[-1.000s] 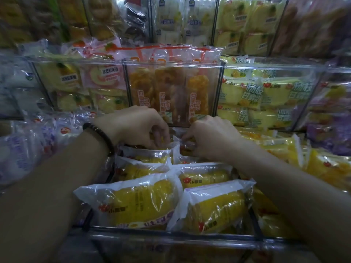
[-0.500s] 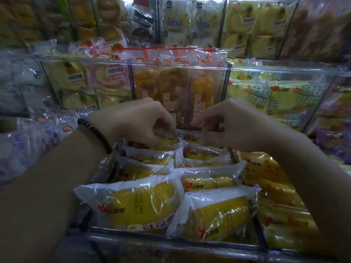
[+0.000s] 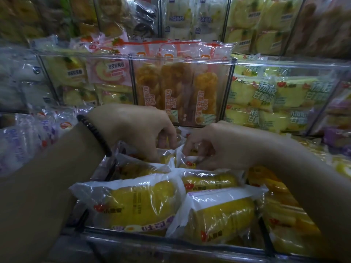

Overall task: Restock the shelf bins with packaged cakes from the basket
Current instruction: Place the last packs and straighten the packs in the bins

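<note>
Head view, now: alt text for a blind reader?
Left hand and right hand reach to the back of a clear shelf bin, fingers curled on wrapped cakes there. Yellow packaged cakes fill its front; other stocked bins stand behind.

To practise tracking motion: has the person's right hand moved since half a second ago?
Yes. The right hand has dropped: it was raised in front of the twisted-pastry bin, and now pinches a cake packet below that bin's base.
</note>
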